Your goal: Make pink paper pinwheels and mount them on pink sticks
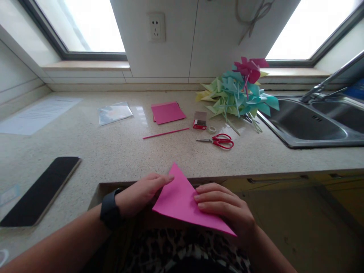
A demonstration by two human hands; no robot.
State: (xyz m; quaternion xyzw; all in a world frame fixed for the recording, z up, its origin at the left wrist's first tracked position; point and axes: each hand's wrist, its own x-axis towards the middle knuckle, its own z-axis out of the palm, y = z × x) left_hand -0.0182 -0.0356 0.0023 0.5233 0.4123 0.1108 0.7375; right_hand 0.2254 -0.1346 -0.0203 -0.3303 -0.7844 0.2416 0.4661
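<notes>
the folded pink sheet (182, 199) looks like smooth matt paper, as do the stack of pink sheets (167, 112) and the pinwheels (240, 93), while the counter (119, 148) is a speckled, stone-like slab with a soft sheen. the sink (309, 125) and tap (327, 81) are brushed metal, the scissors (218, 141) have metal blades and glossy red plastic handles, and the phone (40, 189) has a glossy black face. the clear bag (114, 112) looks like shiny plastic film, and the wall tiles (170, 49) are smooth and faintly glossy.
</notes>
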